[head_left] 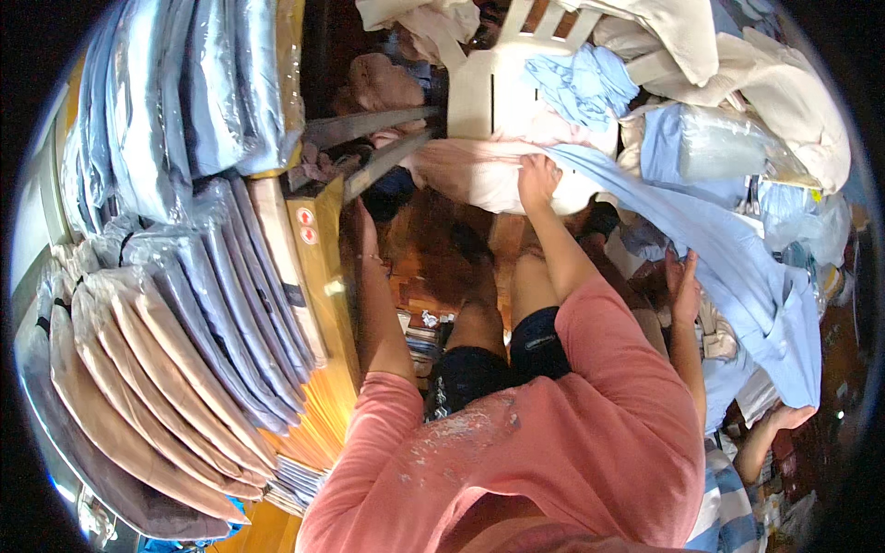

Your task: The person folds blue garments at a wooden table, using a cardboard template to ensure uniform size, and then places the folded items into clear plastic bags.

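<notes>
My right hand [538, 179] is at the edge of a pale pink cloth [461, 170], its fingers curled and closed on the fabric. This cloth lies across the front of a white plastic chair [472, 97]. Close beside that hand begins a long light blue garment [710, 249], stretched off to the right. A co-worker's hands [683, 284] touch it there, one midway and one at its far lower corner. My left hand [360, 210] reaches into shadow by grey strips [383, 166]; its fingers are hidden. Crumpled blue cloth [585, 88] sits on the chair.
Stacks of bagged folded shirts [175, 101], blue and beige, fill the left side beside a yellow-brown carton [323, 249]. Cream cloth heaps [793, 101] and a clear plastic bag with a blue item [710, 143] lie at the far right. Wooden floor [415, 249] shows between.
</notes>
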Tool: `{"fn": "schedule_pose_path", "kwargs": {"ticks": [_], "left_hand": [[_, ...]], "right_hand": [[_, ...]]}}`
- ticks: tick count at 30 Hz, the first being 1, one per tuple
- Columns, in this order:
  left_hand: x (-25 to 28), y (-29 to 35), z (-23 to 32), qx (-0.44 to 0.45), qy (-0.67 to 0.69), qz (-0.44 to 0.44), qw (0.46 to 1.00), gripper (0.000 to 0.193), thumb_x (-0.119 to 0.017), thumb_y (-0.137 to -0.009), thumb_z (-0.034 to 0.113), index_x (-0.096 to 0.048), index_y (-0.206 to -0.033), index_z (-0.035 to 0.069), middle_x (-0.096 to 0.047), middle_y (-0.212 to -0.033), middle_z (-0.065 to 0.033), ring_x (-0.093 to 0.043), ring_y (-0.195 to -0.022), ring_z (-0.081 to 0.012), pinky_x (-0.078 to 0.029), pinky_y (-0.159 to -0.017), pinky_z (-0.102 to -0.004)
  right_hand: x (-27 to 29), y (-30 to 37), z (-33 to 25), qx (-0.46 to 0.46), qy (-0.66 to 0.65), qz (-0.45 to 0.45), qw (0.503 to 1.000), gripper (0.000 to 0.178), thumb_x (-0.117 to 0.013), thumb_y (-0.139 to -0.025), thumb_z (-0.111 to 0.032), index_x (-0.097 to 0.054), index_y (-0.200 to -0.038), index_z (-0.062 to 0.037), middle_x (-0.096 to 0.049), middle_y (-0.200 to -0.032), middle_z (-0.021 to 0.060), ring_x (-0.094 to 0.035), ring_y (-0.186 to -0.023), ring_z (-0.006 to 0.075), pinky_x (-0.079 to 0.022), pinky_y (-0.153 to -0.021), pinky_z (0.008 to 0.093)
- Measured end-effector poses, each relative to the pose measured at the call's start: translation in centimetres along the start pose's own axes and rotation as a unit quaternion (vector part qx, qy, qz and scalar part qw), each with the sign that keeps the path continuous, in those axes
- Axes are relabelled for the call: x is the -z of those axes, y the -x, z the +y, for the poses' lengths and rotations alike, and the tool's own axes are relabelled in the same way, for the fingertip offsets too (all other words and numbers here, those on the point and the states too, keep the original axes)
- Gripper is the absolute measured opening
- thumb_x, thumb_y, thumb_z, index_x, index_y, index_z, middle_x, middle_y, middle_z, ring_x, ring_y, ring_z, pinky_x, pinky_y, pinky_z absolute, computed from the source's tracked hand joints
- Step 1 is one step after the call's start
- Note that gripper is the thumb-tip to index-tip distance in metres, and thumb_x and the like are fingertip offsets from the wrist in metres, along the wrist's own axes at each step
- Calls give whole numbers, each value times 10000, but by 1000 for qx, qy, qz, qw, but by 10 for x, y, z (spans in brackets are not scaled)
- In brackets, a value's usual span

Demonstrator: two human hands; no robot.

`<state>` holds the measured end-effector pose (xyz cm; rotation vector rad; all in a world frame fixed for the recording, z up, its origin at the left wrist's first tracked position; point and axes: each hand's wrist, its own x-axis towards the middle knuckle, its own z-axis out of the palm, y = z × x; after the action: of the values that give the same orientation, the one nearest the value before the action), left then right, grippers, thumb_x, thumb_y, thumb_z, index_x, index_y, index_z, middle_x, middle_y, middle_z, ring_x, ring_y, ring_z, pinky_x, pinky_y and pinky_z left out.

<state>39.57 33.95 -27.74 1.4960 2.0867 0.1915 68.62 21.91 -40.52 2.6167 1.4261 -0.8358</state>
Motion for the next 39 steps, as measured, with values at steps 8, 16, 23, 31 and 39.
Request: {"fn": "schedule_pose_path", "kwargs": {"ticks": [8,16,23,31,39], "left_hand": [[-11,-11,-42,-12,13,32,999,539,-420,-890,337,-391,-1279,-34,-313,-1369,-244,-297,-1270,-367,-222,-1057,-411],[-40,-7,26,-187,59,31,980,323,-481,-894,141,-451,-1192,20,-515,-1092,-165,-504,-989,-323,-407,-863,-419],[-102,-79,40,-101,32,-81,991,354,-543,-859,178,-467,-1166,17,-588,-939,-201,-575,-889,-290,-469,-742,-407],[-116,-60,10,-304,-164,7,938,271,-525,-834,207,-597,-923,-39,-605,-875,-252,-586,-788,-397,-477,-696,-454],[-59,8,-70,57,209,-263,940,560,-430,-882,529,-627,-1005,20,-622,-954,-56,-568,-862,-182,-430,-798,-317]], "right_hand": [[46,-6,-42,158,10,142,977,432,-504,-812,-129,-453,-1241,-158,-469,-1236,124,-427,-1147,321,-335,-933,533],[-26,69,-32,230,11,-109,967,454,-448,-823,-73,-469,-1253,-215,-517,-1154,162,-521,-1038,341,-456,-826,519],[-7,182,-24,207,-231,-217,926,328,-474,-693,7,-610,-986,-51,-603,-1010,183,-568,-915,363,-443,-807,457],[47,195,-2,325,-249,-481,775,224,-508,-781,-163,-608,-965,-84,-623,-819,150,-607,-822,296,-449,-691,390],[55,146,-95,13,-701,-451,552,181,-515,-819,-22,-550,-995,-46,-545,-858,-24,-498,-746,74,-416,-635,212]]}}
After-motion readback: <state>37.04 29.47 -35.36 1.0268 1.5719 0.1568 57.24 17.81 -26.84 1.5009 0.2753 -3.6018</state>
